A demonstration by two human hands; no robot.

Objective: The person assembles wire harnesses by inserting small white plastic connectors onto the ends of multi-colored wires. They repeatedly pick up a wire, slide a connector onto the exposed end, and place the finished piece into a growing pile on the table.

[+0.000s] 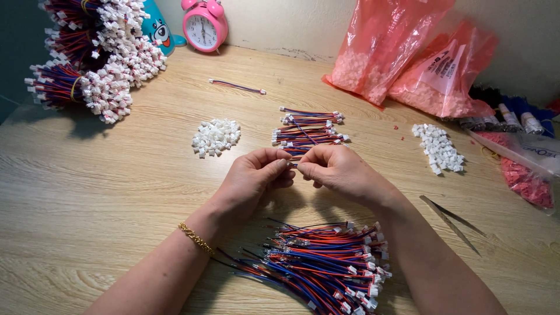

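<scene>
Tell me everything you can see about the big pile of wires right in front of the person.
The wire pile is a loose heap of thin red and blue leads, apparently plastic-insulated, lying roughly parallel on the wooden table. Most carry small white connectors at the right end; the left ends look bare, fanning out unevenly. It sits nearest the camera, between the forearms and below the left hand and right hand. The right forearm seems to brush its right edge; neither hand touches it.

L hand (254,175) & R hand (335,169) meet fingertip-to-fingertip, apparently pinching.
</scene>
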